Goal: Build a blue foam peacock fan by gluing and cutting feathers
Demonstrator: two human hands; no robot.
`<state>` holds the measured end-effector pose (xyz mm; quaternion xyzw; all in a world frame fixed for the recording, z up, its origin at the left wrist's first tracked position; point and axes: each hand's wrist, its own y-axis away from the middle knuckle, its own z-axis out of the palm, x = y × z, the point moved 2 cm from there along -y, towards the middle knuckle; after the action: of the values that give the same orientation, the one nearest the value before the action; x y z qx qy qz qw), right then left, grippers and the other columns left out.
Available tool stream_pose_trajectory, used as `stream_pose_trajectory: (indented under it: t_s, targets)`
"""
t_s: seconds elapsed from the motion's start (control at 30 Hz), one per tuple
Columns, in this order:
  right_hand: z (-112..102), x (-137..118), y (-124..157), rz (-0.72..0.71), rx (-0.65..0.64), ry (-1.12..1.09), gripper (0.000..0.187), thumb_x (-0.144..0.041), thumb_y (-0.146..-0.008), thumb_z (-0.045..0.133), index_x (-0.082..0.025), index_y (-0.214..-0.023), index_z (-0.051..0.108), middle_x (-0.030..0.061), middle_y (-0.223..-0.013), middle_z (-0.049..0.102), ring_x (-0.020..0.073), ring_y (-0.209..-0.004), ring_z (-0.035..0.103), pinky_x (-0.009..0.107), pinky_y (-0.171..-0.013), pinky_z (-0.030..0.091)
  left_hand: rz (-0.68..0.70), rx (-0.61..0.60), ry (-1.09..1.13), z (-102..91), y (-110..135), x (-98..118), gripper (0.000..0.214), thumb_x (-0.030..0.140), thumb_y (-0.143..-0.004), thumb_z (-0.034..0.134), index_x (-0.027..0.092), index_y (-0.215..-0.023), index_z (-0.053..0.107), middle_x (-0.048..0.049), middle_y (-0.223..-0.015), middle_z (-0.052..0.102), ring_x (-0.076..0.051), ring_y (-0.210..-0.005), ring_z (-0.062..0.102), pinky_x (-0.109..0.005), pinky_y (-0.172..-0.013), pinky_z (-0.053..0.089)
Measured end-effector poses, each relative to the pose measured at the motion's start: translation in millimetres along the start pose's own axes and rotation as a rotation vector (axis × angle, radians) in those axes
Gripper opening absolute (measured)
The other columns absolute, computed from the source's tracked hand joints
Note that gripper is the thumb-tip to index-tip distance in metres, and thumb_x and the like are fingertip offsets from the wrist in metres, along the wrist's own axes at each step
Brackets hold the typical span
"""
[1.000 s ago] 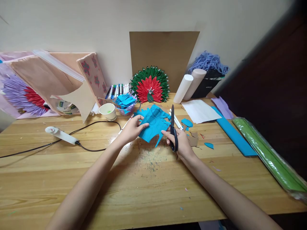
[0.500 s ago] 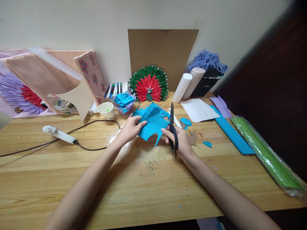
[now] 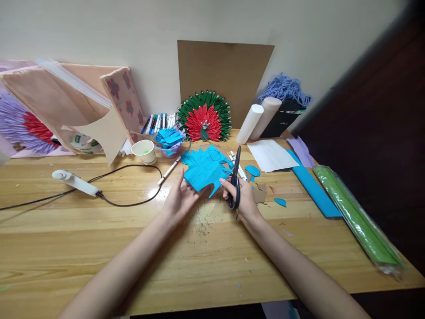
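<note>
A jagged-edged piece of blue crepe paper (image 3: 206,172) with faint curved outlines lies in front of me, between my hands. My left hand (image 3: 181,198) is open at its near left edge, palm turned up, the thumb raised off the paper and the fingers partly hidden beneath it. My right hand (image 3: 246,198) is closed around black-handled scissors (image 3: 235,178), whose blades point away from me and look closed. The right thumb and fingertips are close to the paper's right edge; whether they pinch it is hard to tell. Blue scraps (image 3: 253,170) lie right of the scissors.
A white marker (image 3: 169,171), paper cup (image 3: 144,151) and bowl of blue strips (image 3: 170,141) stand to the left, with a corded white tool (image 3: 76,182). A red-green peacock craft (image 3: 204,118) stands behind. White paper (image 3: 272,155) and a green wrapped roll (image 3: 357,217) lie right.
My left hand has loosened its thumb-and-finger grip on the blue paper and turned palm up, moving slightly down. The paper lies flatter. The scissors stay in my right hand.
</note>
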<state>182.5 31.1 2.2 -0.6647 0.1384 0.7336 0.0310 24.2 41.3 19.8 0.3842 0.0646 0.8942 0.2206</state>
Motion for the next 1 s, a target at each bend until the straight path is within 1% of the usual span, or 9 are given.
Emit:
stream_pose_trajectory:
  t_s: [0.07, 0.17, 0.3, 0.43, 0.5, 0.63, 0.83, 0.93, 1.0]
  targets:
    - [4.1, 3.1, 4.0, 0.018, -0.030, 0.005, 0.035, -0.042, -0.061, 0.073, -0.016, -0.071, 0.053, -0.0048, -0.042, 0.054, 0.0087, -0.036, 0.048, 0.019, -0.037, 0.037, 0.027, 0.095, 0.029, -2.3, 7.9, -15.3, 0.040, 0.046, -0.071, 0.066, 0.019, -0.100, 0.063, -0.0077, -0.115, 0.062, -0.021, -0.107, 0.058, -0.034, -0.096, 0.045]
    - [11.0, 8.2, 10.6, 0.007, -0.092, 0.002, 0.033, -0.042, -0.062, 0.073, -0.016, -0.071, 0.054, -0.0059, -0.043, 0.052, 0.0088, -0.036, 0.048, 0.020, -0.038, 0.038, 0.038, 0.221, -0.067, -2.8, 10.1, -30.0, 0.031, 0.032, -0.062, 0.076, 0.017, -0.087, 0.065, -0.0056, -0.103, 0.067, -0.020, -0.098, 0.062, -0.032, -0.094, 0.046]
    - [16.5, 12.2, 16.2, -0.014, -0.121, 0.010, 0.036, -0.045, -0.062, 0.073, -0.016, -0.075, 0.055, -0.0061, -0.044, 0.052, 0.0101, -0.038, 0.051, 0.022, -0.040, 0.041, 0.107, 0.330, -0.154, 0.6, 6.8, -31.0, 0.039, 0.024, -0.054, 0.080, 0.016, -0.089, 0.066, -0.0065, -0.101, 0.069, -0.022, -0.096, 0.063, -0.035, -0.090, 0.048]
    - [20.2, 11.1, 19.4, -0.017, -0.108, 0.042, 0.041, -0.050, -0.062, 0.071, -0.016, -0.078, 0.055, -0.0034, -0.049, 0.056, 0.0116, -0.040, 0.053, 0.023, -0.041, 0.042, 0.190, 0.435, -0.223, -3.1, 8.4, -27.4, 0.041, 0.027, -0.056, 0.079, 0.016, -0.092, 0.064, -0.0075, -0.101, 0.069, -0.022, -0.092, 0.064, -0.036, -0.084, 0.051]
    - [22.8, 9.9, 21.3, -0.016, -0.122, 0.047, 0.042, -0.051, -0.063, 0.070, -0.016, -0.077, 0.055, -0.0014, -0.053, 0.060, 0.0118, -0.041, 0.055, 0.023, -0.041, 0.043, 0.258, 0.436, -0.264, -6.2, 9.6, -25.1, 0.041, 0.028, -0.059, 0.077, 0.015, -0.095, 0.064, -0.0085, -0.104, 0.068, -0.023, -0.093, 0.064, -0.036, -0.085, 0.050]
    - [26.6, 9.4, 24.2, -0.004, -0.138, 0.024, 0.040, -0.049, -0.063, 0.071, -0.016, -0.077, 0.054, 0.0017, -0.064, 0.065, 0.0101, -0.042, 0.056, 0.021, -0.042, 0.044, 0.389, 0.370, -0.348, -8.9, 11.9, -18.3, 0.042, 0.030, -0.063, 0.074, 0.013, -0.100, 0.063, -0.0098, -0.109, 0.066, -0.024, -0.100, 0.061, -0.038, -0.090, 0.047]
    - [27.1, 10.1, 26.1, -0.010, -0.136, 0.040, 0.037, -0.045, -0.065, 0.071, -0.016, -0.078, 0.054, 0.0030, -0.068, 0.066, 0.0094, -0.043, 0.055, 0.021, -0.043, 0.044, 0.287, 0.349, -0.377, -10.2, 15.1, -14.5, 0.042, 0.029, -0.056, 0.079, 0.012, -0.092, 0.067, -0.0121, -0.102, 0.068, -0.028, -0.097, 0.063, -0.039, -0.087, 0.049]
    - [27.3, 8.3, 27.0, -0.004, -0.155, 0.034, 0.038, -0.047, -0.065, 0.071, -0.016, -0.078, 0.053, 0.0029, -0.070, 0.067, 0.0098, -0.045, 0.056, 0.021, -0.044, 0.045, 0.297, 0.359, -0.390, -11.4, 15.4, -10.9, 0.045, 0.028, -0.053, 0.081, 0.013, -0.093, 0.067, -0.0125, -0.103, 0.068, -0.029, -0.096, 0.063, -0.041, -0.088, 0.049]
    - [28.1, 7.4, 27.5, 0.035, -0.208, 0.010, 0.039, -0.051, -0.068, 0.066, -0.016, -0.080, 0.053, 0.0023, -0.068, 0.066, 0.0100, -0.044, 0.056, 0.021, -0.044, 0.044, 0.330, 0.369, -0.421, -13.8, 15.2, -4.8, 0.049, 0.029, -0.053, 0.081, 0.012, -0.096, 0.066, -0.0123, -0.104, 0.068, -0.029, -0.096, 0.063, -0.041, -0.088, 0.048]
